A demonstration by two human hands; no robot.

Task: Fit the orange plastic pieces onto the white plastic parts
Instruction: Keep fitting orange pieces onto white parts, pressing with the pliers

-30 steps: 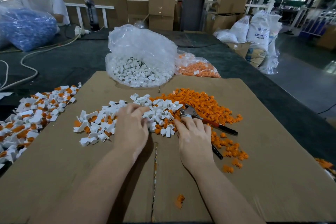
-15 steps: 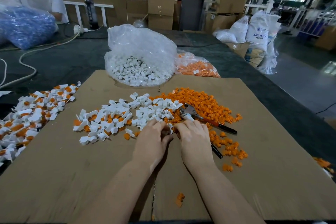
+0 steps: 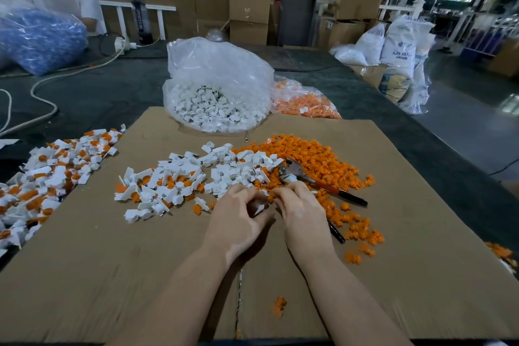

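At the near edge of the loose heaps on the cardboard sheet that covers the worktop, the left hand pinches a white part in a narrow grip, while the right hand curls its fingers just beside it, over something too hidden to name. Fitted pieces are heaped at the far left, so a fair share looks done. Much is left: loose white parts, loose orange pieces, and two bags, white and orange.
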